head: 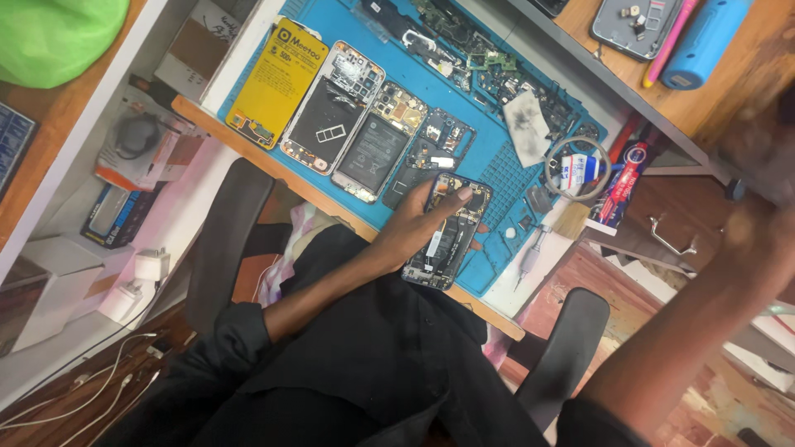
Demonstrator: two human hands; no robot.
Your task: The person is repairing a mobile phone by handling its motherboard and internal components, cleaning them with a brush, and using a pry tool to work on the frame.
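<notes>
We start with the biggest thing, the one blue mat, which runs from the upper middle of the frame down toward the centre. Below it are two dark armrests, one left of centre and one at lower right.

On the mat we count four opened phones. Three lie side by side at upper centre: a pale-framed one, one with a grey battery and a dark frame. The fourth, the phone, sits at the centre of the frame on the mat's lower edge, its back off and its insides showing.

The left hand grips this phone from the left, with its fingers laid across the upper end. We judge the step in hand to be steadying it on the mat. Any work on those small parts would call for a firm hold and a fine tool.

The right hand is a blur at the right edge, well apart from the phone, and we cannot tell whether it is spread or closed.

Smaller things, one of each:
- a yellow pack at upper left of the mat
- a blue cylinder at top right
- a grey cloth
- a tape ring
</notes>
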